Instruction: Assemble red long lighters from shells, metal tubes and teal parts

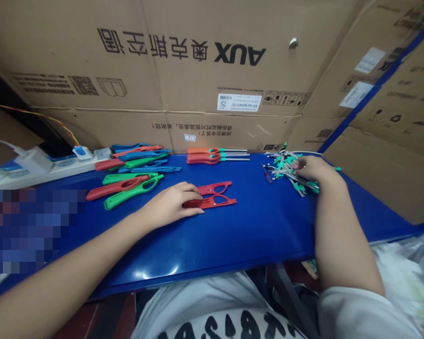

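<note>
My left hand [173, 202] rests on the blue table [254, 226] with its fingers closed over the near end of two red plastic lighter shells [217, 195] lying side by side. My right hand [313, 170] is further right, its fingers curled into a pile of small metal and green parts [286, 169]. What those fingers hold is hidden.
Several red, green and blue lighter shells [130, 176] lie at the left. Assembled orange lighters [215, 156] sit at the back centre. A white power strip [38, 167] runs along the far left. Large cardboard boxes [198, 70] wall the back and right.
</note>
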### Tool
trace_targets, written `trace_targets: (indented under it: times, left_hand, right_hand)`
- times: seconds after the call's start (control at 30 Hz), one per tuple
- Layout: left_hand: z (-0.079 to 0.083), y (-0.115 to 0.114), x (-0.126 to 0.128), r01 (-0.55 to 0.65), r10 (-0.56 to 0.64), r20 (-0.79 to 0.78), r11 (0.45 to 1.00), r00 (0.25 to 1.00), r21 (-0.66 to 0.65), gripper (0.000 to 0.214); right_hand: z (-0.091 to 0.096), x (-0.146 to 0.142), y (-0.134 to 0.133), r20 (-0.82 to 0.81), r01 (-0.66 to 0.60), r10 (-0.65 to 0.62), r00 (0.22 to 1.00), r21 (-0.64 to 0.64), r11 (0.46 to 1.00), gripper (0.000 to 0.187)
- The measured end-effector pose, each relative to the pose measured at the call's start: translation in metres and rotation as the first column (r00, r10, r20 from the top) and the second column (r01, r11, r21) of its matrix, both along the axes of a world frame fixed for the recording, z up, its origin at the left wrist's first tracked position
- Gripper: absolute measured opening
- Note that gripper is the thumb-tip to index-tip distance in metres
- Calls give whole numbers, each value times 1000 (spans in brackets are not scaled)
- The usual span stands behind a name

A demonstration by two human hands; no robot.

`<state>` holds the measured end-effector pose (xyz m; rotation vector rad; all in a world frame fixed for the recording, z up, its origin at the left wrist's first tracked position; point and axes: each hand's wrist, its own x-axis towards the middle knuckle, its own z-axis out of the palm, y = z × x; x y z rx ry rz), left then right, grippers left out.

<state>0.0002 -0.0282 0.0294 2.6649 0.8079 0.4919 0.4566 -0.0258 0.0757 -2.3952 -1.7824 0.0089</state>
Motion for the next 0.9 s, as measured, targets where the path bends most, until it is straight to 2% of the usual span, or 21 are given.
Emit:
trace_targets:
  times: [0.13, 0.2, 0.27, 0.33, 0.4, 0.43, 0.53, 0.6, 0.67, 0.73, 0.8, 0.9]
  left_hand:
    - [2, 5, -2, 19, -18, 25, 999, 1000, -34, 38]
    - [5, 6, -3, 23, -22, 25, 999, 999, -41, 38]
    - [8, 8, -6, 19, -18, 19, 999, 1000, -41, 39]
    - [10, 11, -9, 13, -12, 9, 999, 1000, -38, 39]
    - [10, 14, -13, 18, -18, -8, 999, 1000, -32, 40]
    - [10, 15, -14, 24, -24, -19, 999, 1000, -27, 40]
    - [10, 17, -15, 49, -49, -42, 999, 998, 10, 41]
    - [10, 16, -13, 17, -16, -2, 998, 1000, 64, 46]
    - [10, 12, -9, -97, 88, 94, 991, 992, 96, 56]
    - [10, 7, -6, -228, 213, 193, 972, 958, 61, 62]
    - [10, 2, -3, -270, 254, 250, 963, 934, 28, 54]
    - [8, -4, 1, -235, 207, 285, 970, 936, 68, 32]
  right_hand:
    - [9, -25, -3, 52, 23, -28, 998, 95, 995, 21]
    - [11, -43, -2, 94, -64, 44, 995, 225, 972, 23]
    - [8, -64, 0, 120, -270, 243, 963, 334, 903, 21]
    - [3, -86, 1, 115, -466, 460, 880, 393, 793, 22]
    - [-5, -108, 0, 61, -555, 592, 803, 436, 708, 23]
    - [-9, -119, -2, 10, -559, 631, 776, 473, 680, 25]
    - [-21, -150, -12, -72, -630, 725, 685, 441, 639, 29]
    - [-27, -166, -19, -89, -703, 788, 610, 399, 589, 29]
    - [-31, -177, -23, -109, -743, 827, 551, 387, 546, 30]
    - [-32, -182, -26, -124, -756, 846, 519, 394, 522, 28]
    - [-32, -182, -26, -128, -766, 855, 502, 394, 509, 27]
    - [-31, -177, -23, -112, -771, 865, 490, 407, 489, 26]
